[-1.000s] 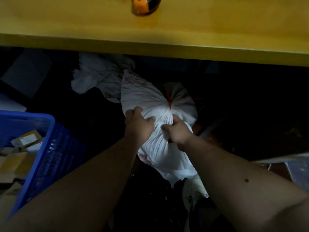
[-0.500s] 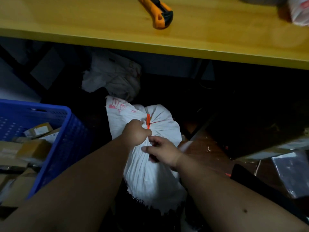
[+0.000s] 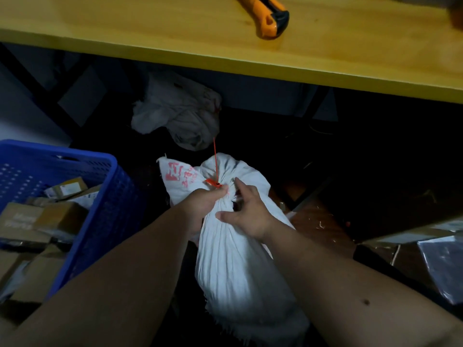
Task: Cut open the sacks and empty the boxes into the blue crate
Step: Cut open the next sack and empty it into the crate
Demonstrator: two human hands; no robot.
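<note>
A white woven sack (image 3: 240, 266) with red print hangs below the table edge, its neck cinched by an orange zip tie (image 3: 213, 182). My left hand (image 3: 204, 205) grips the bunched neck just under the tie. My right hand (image 3: 246, 215) rests against the neck from the right, fingers spread and loosely bent. A blue crate (image 3: 105, 216) with several cardboard boxes (image 3: 42, 219) stands at the left. An orange and black utility knife (image 3: 269, 17) lies on the yellow table (image 3: 125, 28).
A crumpled empty white sack (image 3: 180, 113) lies on the dark floor under the table. Silvery plastic packets (image 3: 446, 261) sit at the right. Dark table legs (image 3: 37, 88) cross at the upper left.
The sack has been pulled out from under the table toward me and lifted. My right hand has loosened its grip on the neck; my left hand now holds it just below the tie.
</note>
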